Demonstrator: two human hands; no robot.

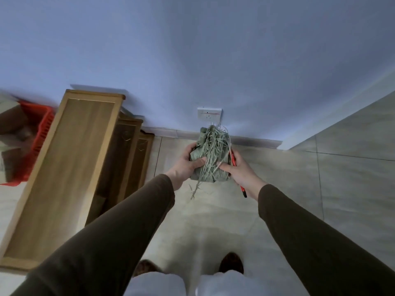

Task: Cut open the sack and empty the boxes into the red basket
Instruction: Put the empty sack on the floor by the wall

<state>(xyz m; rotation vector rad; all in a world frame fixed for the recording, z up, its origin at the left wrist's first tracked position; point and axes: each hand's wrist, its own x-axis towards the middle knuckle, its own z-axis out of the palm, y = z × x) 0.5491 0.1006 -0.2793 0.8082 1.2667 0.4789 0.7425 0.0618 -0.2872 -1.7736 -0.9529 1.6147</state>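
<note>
Crumpled sack (210, 155) gripped between both hands, frayed end toward wall, red cutter (241, 184) in right.

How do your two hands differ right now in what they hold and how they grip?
The left hand grips only the crumpled green woven sack, thumb across its front; the right hand pinches the sack's frayed strands while also holding a red-handled cutter along its palm. The left sits on the sack's left side, the right on its right. Both are raised above the tiled floor, jointly supporting the sack.
</note>
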